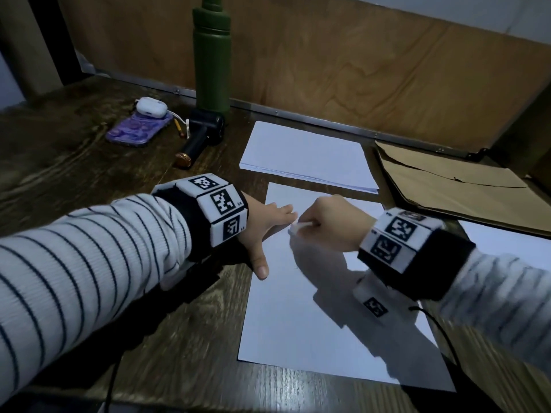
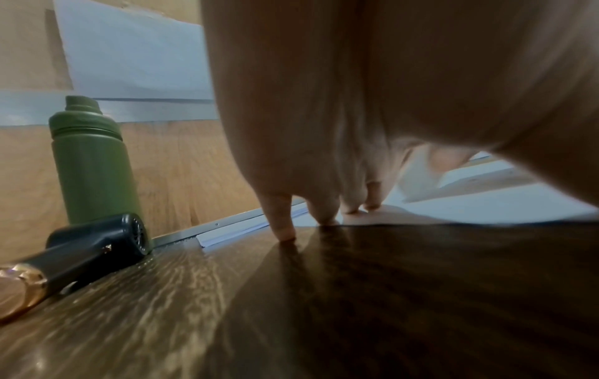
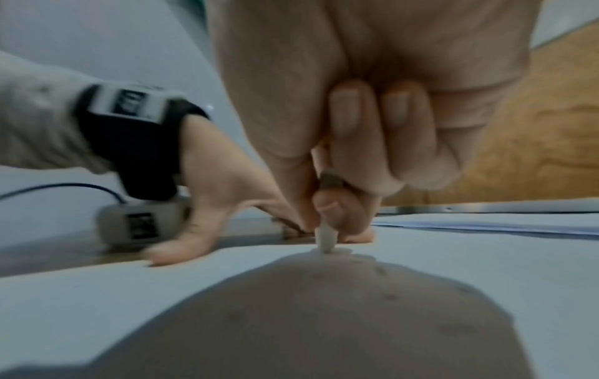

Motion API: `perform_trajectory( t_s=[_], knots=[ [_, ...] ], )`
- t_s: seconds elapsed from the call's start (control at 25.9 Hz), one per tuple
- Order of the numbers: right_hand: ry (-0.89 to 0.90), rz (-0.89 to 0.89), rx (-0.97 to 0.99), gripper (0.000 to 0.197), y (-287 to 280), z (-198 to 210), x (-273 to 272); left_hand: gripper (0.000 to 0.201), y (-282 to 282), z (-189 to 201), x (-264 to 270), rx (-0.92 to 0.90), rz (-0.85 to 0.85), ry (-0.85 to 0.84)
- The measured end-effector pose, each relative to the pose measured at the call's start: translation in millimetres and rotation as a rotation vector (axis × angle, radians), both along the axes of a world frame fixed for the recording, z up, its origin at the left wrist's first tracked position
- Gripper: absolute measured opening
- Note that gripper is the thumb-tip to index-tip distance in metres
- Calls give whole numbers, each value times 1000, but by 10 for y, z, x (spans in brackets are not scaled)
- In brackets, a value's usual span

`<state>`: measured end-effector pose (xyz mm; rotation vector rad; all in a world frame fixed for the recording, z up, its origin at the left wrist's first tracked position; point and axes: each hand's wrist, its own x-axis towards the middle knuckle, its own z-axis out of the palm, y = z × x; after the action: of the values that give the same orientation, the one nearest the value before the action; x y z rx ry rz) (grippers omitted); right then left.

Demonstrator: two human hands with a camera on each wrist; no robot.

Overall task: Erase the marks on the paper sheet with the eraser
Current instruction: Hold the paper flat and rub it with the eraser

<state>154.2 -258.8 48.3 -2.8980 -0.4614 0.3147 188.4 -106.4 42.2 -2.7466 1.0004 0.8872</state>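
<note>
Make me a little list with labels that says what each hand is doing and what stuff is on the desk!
left hand: fingers spread flat, pressing the paper sheet at its left edge
right hand: pinching the white eraser
eraser tip: touching the sheet, seen from the right wrist
marks: a few faint specks near the eraser
desk: dark wood
also there: green bottle, paper stack, purple phone, brown envelope

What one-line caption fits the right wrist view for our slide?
Right hand pinches a white eraser tip-down on the paper sheet; left hand steadies it.
</note>
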Motion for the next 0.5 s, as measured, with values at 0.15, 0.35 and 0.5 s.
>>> perform_trajectory(
  t_s=[0.15,0.35,0.5],
  knots=[
    [103,178,-49,49,25,26,-283,123,-26,15,-16,54,-14,-22],
    [-48,-55,-36,42,20,65,-61,123,-27,13,-12,62,-3,-16],
    [38,86,-7,45,224,8,-358,126,-15,-13,-5,38,-1,-1]
  ],
)
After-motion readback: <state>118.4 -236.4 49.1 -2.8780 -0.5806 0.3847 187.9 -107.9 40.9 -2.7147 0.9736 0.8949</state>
